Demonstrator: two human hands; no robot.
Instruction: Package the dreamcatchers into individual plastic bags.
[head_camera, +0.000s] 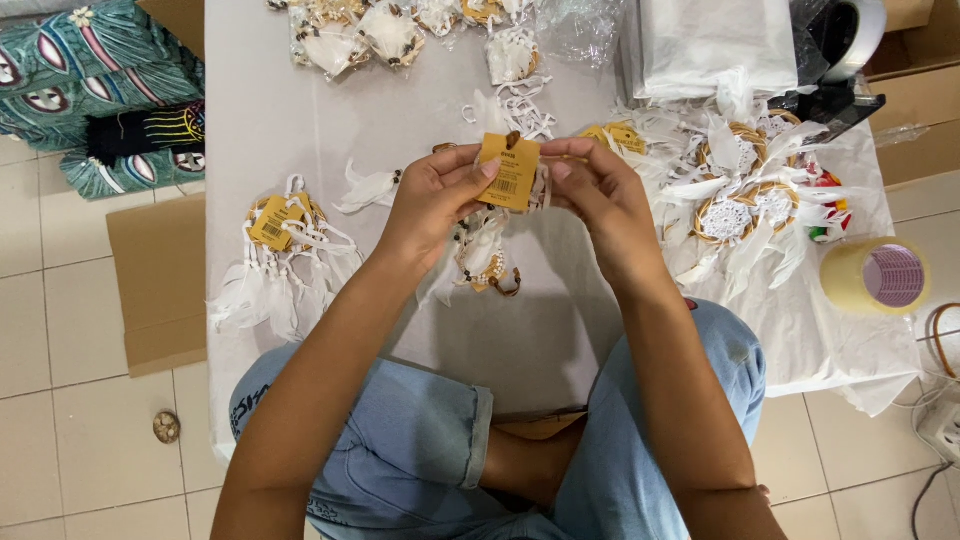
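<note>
Your left hand (432, 195) and right hand (598, 190) pinch a yellow tag (510, 172) between closed fingertips above the white sheet (400, 110), a small dreamcatcher (485, 258) dangling beneath it. A finished tagged dreamcatcher (283, 235) lies at left; untagged ones (745, 190) pile up right, near a tape roll (877, 277).

Home craft-packing spot, tiled floor (60, 400), tape roll (878, 276), cardboard (155, 285)
</note>
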